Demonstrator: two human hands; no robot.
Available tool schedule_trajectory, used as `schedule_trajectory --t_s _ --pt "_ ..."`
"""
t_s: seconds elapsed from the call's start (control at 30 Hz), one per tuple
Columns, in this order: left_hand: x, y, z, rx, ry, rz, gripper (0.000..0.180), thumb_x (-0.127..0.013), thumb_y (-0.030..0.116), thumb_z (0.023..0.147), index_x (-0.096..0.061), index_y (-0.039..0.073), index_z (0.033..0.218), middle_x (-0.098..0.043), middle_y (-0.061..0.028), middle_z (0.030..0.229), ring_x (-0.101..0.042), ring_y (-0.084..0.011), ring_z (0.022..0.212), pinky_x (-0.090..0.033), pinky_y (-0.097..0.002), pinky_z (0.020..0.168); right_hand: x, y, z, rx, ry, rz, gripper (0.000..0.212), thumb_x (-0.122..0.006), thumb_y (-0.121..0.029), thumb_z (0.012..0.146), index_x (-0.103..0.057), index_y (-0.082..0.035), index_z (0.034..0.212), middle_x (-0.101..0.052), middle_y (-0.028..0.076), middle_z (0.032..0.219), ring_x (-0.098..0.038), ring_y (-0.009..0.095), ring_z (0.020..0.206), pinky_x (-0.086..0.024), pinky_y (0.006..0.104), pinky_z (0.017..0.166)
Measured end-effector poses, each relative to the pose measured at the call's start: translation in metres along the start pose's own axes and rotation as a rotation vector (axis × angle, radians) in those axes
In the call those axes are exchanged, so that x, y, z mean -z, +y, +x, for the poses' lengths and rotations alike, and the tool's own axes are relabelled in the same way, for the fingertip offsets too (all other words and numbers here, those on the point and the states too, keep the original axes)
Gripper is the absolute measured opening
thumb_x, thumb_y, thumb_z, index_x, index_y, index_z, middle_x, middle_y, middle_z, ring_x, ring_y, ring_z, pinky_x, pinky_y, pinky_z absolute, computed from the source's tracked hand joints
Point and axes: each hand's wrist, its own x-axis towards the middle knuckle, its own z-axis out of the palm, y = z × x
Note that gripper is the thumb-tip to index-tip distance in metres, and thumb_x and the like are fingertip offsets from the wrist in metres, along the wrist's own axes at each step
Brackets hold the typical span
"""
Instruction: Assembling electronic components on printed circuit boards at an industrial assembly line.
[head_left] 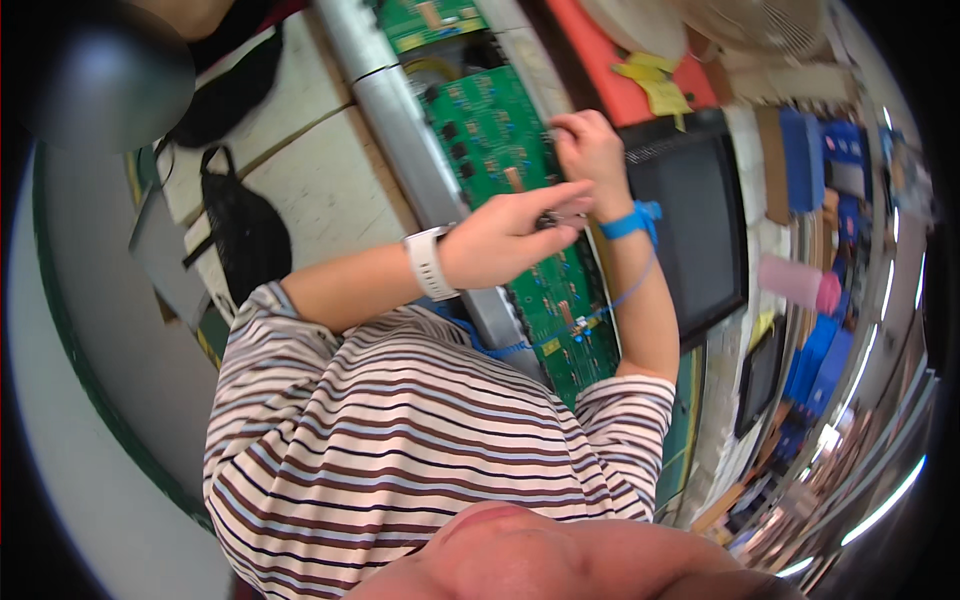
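My left hand (pixel 515 238), with a white watch (pixel 428 264) at the wrist, is over a long green circuit board (pixel 487 105). Its fingers and thumb close around small dark pieces (pixel 546 221), too small to name. My right hand (pixel 594 165) is just beyond it at the board's right edge, fingers curled with the tips together. Whatever those tips hold, if anything, cannot be made out. A blue wrist strap (pixel 627 224) circles the right wrist, and its coiled blue cord (pixel 505 349) crosses the board. Orange-brown and dark components dot the board.
A metal rail (pixel 395 135) runs along the board's left side. Another green board (pixel 425 40) lies at the far end. To the right are a dark monitor (pixel 690 225), a red bin (pixel 600 60), a pink bottle (pixel 795 283) and blue boxes (pixel 802 160). Black bags (pixel 245 225) lie left.
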Motion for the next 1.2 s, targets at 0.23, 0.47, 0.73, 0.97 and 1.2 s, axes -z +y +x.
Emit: schedule_trajectory --t_s 0.23,0.47,0.73,0.97,1.2 --pt "0.003 0.008 -0.006 0.110 -0.077 -0.008 0.047 -0.043 0.004 0.088 -0.027 0.002 0.132 -0.045 -0.0139 0.124 -0.046 -0.0205 0.112 -0.035 -0.0301 0.094 0.001 -0.003 -0.003 -0.062 -0.012 0.021 0.014 -0.051 -0.009 0.074 -0.063 -0.004 0.078 -0.055 0.014 0.081 -0.055 0.030 0.077 -0.046 0.0387 0.070" --pt "0.007 0.009 -0.008 0.129 -0.060 -0.006 0.048 -0.044 0.004 0.088 -0.026 0.001 0.132 -0.042 -0.0150 0.127 -0.045 -0.0223 0.113 -0.036 -0.0308 0.093 -0.001 -0.004 -0.004 -0.090 0.018 0.020 0.014 -0.050 -0.008 0.075 -0.063 -0.003 0.078 -0.055 0.013 0.079 -0.055 0.029 0.076 -0.045 0.0374 0.069" --pt "0.033 0.018 0.010 -0.008 0.094 0.116 0.046 -0.042 0.007 0.088 -0.028 -0.002 0.130 -0.040 -0.0170 0.128 -0.041 -0.0251 0.118 -0.033 -0.0328 0.096 -0.007 -0.008 -0.009 -0.009 0.020 0.052 0.014 -0.052 -0.009 0.074 -0.063 -0.003 0.081 -0.055 0.012 0.082 -0.056 0.029 0.073 -0.047 0.0361 0.066" --pt "0.059 0.011 0.051 0.055 0.273 -0.169 0.044 -0.042 0.007 0.088 -0.029 -0.003 0.129 -0.048 -0.0137 0.114 -0.050 -0.0201 0.103 -0.039 -0.0305 0.089 0.012 -0.053 0.000 -0.084 0.025 0.545 0.022 -0.063 -0.012 0.076 -0.058 -0.001 0.094 -0.055 0.003 0.080 -0.053 0.010 0.070 -0.045 0.0252 0.064" --pt "0.063 0.010 0.063 0.172 0.263 -0.187 0.057 -0.051 0.011 0.085 -0.022 -0.003 0.132 -0.042 -0.0114 0.123 -0.045 -0.0188 0.109 -0.037 -0.0283 0.091 0.003 -0.035 0.011 -0.345 -0.033 1.053 0.019 -0.059 -0.011 0.080 -0.057 0.000 0.095 -0.057 0.001 0.080 -0.050 0.007 0.067 -0.043 0.0206 0.060"
